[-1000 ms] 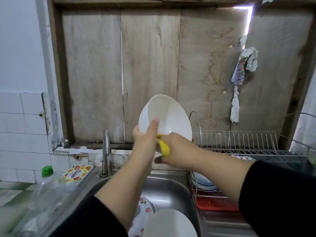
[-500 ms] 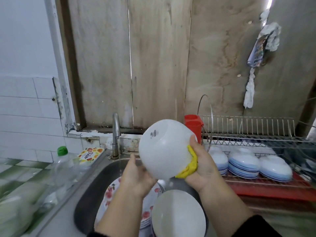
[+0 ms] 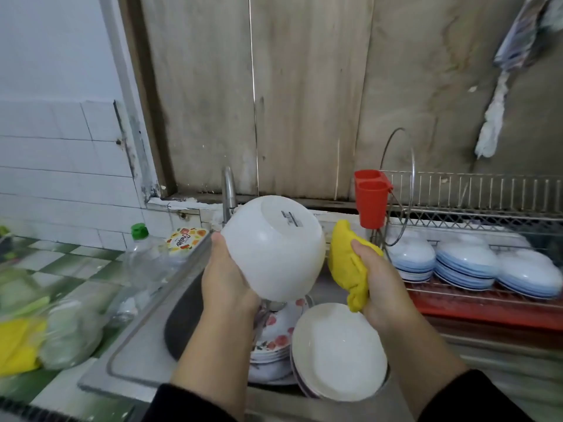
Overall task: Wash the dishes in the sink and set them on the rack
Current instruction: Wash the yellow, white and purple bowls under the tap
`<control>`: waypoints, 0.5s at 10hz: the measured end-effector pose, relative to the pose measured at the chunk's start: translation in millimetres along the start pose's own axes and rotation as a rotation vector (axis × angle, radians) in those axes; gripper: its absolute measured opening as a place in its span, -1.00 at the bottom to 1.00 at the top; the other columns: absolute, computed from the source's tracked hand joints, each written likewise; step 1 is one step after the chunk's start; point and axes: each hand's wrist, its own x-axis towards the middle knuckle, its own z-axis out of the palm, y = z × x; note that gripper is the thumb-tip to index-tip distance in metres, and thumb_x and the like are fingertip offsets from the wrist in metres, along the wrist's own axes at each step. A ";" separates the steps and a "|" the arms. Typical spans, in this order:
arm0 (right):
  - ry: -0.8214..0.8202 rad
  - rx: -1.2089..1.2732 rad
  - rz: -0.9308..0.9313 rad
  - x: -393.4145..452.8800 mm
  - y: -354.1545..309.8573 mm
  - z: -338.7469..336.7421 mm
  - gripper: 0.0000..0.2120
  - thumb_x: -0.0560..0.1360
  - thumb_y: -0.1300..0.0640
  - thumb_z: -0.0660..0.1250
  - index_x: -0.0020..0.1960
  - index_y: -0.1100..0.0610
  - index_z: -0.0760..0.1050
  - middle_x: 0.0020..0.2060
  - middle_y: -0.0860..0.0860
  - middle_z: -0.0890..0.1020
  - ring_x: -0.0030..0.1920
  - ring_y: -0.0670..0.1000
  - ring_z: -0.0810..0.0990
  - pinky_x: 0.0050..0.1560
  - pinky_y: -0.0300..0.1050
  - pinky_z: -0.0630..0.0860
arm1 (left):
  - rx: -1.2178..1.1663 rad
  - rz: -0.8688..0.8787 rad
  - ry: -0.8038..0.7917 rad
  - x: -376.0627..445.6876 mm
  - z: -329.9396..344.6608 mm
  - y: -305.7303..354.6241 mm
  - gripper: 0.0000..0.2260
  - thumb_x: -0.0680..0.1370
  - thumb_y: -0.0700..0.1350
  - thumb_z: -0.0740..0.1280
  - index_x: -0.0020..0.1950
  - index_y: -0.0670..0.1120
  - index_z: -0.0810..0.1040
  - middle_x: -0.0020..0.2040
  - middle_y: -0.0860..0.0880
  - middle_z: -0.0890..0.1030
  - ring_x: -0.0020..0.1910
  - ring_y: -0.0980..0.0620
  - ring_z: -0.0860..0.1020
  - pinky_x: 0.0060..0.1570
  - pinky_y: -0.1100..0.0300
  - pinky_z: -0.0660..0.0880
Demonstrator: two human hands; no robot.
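Observation:
My left hand (image 3: 227, 277) holds a white bowl (image 3: 274, 248) above the sink (image 3: 182, 318), its base with a small label turned up toward me. Just right of the bowl, my right hand (image 3: 379, 281) grips a yellow sponge cloth (image 3: 348, 263), a small gap apart from the bowl. Below in the sink lie a white bowl stack (image 3: 338, 351) and flower-patterned plates (image 3: 274, 333). The wire dish rack (image 3: 475, 208) stands to the right, with blue-and-white bowls (image 3: 466, 263) upside down on its lower shelf.
A steel tap (image 3: 229, 190) rises behind the held bowl. A red cutlery cup (image 3: 371, 196) hangs on the rack's left end. On the left counter stand a clear bottle with a green cap (image 3: 143, 254), a round tub (image 3: 185, 240) and a yellow cloth (image 3: 18, 345).
The bowl has turned over and come lower over the sink, now held by my left hand alone. My right hand with the sponge has come off the bowl to its right side.

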 end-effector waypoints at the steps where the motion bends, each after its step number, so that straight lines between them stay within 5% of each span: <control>1: -0.186 -0.186 -0.136 -5.2 -19.1 20.3 -0.67 0.54 0.12 0.28 0.30 0.01 0.50 0.09 -0.14 0.63 0.06 -0.14 0.62 -0.39 -0.38 0.43 | 0.206 0.143 0.023 -14.7 4.3 -7.7 -0.75 0.60 0.12 0.20 0.07 -0.01 0.54 0.02 -0.02 0.65 -0.20 0.05 0.61 -0.34 0.22 0.52; 2: -0.283 -0.257 -0.227 -11.9 -17.2 38.5 -0.67 0.54 0.20 0.29 0.29 0.03 0.47 0.23 -0.13 0.53 0.01 -0.25 0.55 -0.13 -0.43 0.46 | 0.358 0.145 0.024 -23.8 10.1 -13.3 -0.74 0.59 0.14 0.19 0.06 0.01 0.54 0.04 -0.04 0.61 -0.13 0.02 0.55 -0.29 0.21 0.43; 3: -0.278 -0.283 -0.318 -22.6 11.4 16.3 -0.77 0.57 0.27 0.26 0.20 0.15 0.51 -0.37 -0.26 0.61 -0.37 -0.34 0.53 -0.37 -0.47 0.41 | 0.550 0.335 0.157 -22.9 8.6 -6.2 -0.62 0.64 0.06 0.11 0.20 -0.20 0.52 0.22 -0.26 0.52 0.07 -0.21 0.51 0.11 -0.01 0.44; 4: -0.222 -0.355 -0.311 -25.5 20.5 5.5 -0.75 0.58 0.30 0.20 0.22 0.20 0.53 -0.37 -0.22 0.64 -0.38 -0.36 0.52 -0.37 -0.49 0.39 | 0.617 0.369 0.161 -26.0 8.5 -4.2 -0.58 0.64 0.05 0.10 0.23 -0.27 0.49 0.23 -0.30 0.51 0.14 -0.27 0.48 0.18 -0.03 0.41; 5: -0.139 -0.340 -0.246 -9.8 1.1 20.5 -0.74 0.56 0.17 0.27 0.23 0.03 0.55 0.19 -0.14 0.57 0.12 -0.21 0.53 0.06 -0.35 0.42 | 0.668 0.318 0.081 -32.6 16.6 -10.2 -0.61 0.63 0.07 0.12 0.23 -0.17 0.52 0.23 -0.20 0.54 -0.06 0.02 0.40 0.15 0.04 0.43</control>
